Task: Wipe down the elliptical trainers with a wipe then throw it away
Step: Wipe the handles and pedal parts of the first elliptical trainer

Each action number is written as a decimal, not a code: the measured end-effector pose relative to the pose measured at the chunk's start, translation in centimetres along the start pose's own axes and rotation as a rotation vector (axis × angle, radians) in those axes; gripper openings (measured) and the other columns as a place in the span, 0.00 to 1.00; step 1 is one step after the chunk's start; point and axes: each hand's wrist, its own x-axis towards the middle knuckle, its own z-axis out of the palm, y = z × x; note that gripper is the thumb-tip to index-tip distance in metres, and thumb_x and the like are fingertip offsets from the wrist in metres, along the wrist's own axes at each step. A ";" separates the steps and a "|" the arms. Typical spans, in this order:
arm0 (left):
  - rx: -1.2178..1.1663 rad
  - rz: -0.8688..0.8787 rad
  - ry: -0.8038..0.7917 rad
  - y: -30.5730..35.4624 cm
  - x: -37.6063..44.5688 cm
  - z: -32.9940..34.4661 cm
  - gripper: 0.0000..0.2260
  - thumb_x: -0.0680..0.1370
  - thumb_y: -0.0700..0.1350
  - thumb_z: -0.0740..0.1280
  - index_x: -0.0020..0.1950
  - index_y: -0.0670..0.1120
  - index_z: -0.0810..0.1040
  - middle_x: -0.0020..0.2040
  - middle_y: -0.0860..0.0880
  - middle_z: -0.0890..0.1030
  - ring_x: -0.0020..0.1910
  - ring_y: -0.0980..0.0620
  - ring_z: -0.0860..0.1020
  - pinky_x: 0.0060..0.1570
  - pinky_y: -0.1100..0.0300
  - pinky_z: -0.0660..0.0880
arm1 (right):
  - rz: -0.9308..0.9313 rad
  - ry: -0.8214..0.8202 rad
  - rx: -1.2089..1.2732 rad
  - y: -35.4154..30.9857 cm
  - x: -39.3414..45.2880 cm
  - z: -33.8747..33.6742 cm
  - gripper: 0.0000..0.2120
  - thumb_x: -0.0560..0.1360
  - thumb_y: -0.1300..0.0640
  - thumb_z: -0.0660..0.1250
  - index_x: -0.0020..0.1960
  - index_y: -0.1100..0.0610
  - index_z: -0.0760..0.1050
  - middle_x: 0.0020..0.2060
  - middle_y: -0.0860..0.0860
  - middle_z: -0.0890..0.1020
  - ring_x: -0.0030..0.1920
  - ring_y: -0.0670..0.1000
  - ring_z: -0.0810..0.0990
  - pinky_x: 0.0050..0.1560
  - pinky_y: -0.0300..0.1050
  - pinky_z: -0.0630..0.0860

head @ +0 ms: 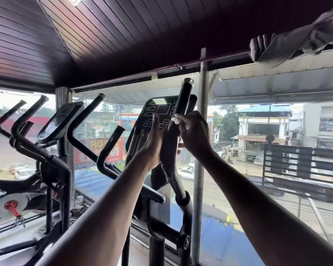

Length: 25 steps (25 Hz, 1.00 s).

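A black elliptical trainer stands in front of me, its console (158, 112) facing me and a tall black handlebar (183, 98) rising at its right. My right hand (192, 131) presses a small white wipe (176, 120) against that handlebar. My left hand (154, 143) lies flat against the left side of the same bar, fingers straight and pointing up. A second elliptical (54, 135) with curved black handles stands to the left.
A glass wall (238, 179) runs just behind the machines, with a steel post (200, 131) right of the handlebar. A grey cloth (288, 47) hangs over a rail at the top right. A bike flywheel (10, 206) sits at the lower left.
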 end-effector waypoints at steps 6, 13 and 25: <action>-0.193 -0.112 -0.074 -0.2 -0.8 -2.2 0.45 0.72 0.75 0.43 0.66 0.40 0.73 0.43 0.43 0.82 0.35 0.49 0.82 0.33 0.62 0.77 | -0.301 -0.136 -0.146 -2.3 -7.5 -0.1 0.08 0.72 0.58 0.70 0.50 0.56 0.82 0.46 0.43 0.79 0.40 0.40 0.75 0.41 0.33 0.75; -0.260 -0.077 -0.106 -1.1 -1.1 -4.5 0.40 0.76 0.72 0.44 0.66 0.44 0.76 0.56 0.43 0.81 0.55 0.44 0.79 0.62 0.47 0.73 | -0.113 0.011 -0.502 -4.6 -4.7 2.0 0.06 0.70 0.65 0.69 0.46 0.58 0.81 0.39 0.54 0.76 0.41 0.53 0.76 0.38 0.38 0.67; -0.246 -0.016 -0.010 -2.5 -3.7 -5.3 0.24 0.83 0.57 0.53 0.57 0.42 0.82 0.46 0.46 0.84 0.39 0.53 0.81 0.34 0.63 0.74 | -0.198 -0.311 -0.546 -7.6 -10.8 2.9 0.09 0.71 0.63 0.66 0.51 0.58 0.80 0.48 0.42 0.75 0.47 0.39 0.76 0.45 0.33 0.77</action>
